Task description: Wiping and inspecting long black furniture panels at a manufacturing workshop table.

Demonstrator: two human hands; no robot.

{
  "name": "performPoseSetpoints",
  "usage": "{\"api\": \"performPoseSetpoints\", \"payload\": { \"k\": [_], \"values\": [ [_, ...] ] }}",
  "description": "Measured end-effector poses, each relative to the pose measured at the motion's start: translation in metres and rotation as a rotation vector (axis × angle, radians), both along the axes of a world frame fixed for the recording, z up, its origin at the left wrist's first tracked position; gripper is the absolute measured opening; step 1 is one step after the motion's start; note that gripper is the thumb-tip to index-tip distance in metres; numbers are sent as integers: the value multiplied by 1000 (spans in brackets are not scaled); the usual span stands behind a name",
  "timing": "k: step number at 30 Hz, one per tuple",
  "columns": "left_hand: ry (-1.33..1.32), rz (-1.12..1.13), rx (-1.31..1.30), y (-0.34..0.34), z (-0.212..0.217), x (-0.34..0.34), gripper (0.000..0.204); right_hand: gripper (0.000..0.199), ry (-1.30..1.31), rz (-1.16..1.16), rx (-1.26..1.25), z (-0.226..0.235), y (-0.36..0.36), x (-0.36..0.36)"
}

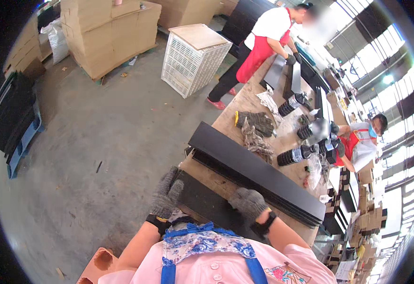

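Directly in front of me, a long dark flat board (202,193) lies along the near edge of the worktable. My left hand (165,198), in a grey knitted glove, is at the board's left end with its fingers stretched out and slightly apart. On the board's right part rests my right hand (248,203), also gloved, its fingers curled under. Whatever that hand may hold is hidden. Just beyond both hands, a stack of long black boards (256,165) runs across the table.
On the wooden worktable (228,116) lie spare gloves (258,123), crumpled rags (256,142) and several dark-filled bottles (292,156). One co-worker (268,42) bends over boards at the far end; another (360,142) works across the table. A white crate (195,61) stands on the floor.
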State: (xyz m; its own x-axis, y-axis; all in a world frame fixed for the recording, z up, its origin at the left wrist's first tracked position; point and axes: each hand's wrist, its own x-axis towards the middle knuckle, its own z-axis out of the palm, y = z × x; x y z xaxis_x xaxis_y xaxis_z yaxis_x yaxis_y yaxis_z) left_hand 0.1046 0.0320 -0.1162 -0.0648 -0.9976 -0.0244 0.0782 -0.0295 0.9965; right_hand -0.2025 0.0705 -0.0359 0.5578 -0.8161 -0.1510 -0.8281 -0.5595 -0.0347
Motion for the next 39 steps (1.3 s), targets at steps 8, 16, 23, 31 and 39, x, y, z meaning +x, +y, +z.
{"api": "performPoseSetpoints", "payload": {
  "k": [8, 16, 23, 31, 39],
  "values": [
    [-37, -63, 4, -6, -3, -6, 50, 26, -780, -361, 67, -55, -49, 70],
    [-2, -55, 37, -5, -16, -4, 51, 30, -459, -460, -149, -26, 2, 39],
    [-1020, 60, -648, -10, 45, -6, 74, 26, 220, -854, 70, 20, 152, -81],
    [-1209, -1026, -689, 31, 82, -117, 118, 28, -350, -1195, -62, 7, 73, 32],
    [-1397, -730, -1101, 41, 42, -114, 126, 33, 118, -1705, -45, 39, 221, -134]
  ]
}}
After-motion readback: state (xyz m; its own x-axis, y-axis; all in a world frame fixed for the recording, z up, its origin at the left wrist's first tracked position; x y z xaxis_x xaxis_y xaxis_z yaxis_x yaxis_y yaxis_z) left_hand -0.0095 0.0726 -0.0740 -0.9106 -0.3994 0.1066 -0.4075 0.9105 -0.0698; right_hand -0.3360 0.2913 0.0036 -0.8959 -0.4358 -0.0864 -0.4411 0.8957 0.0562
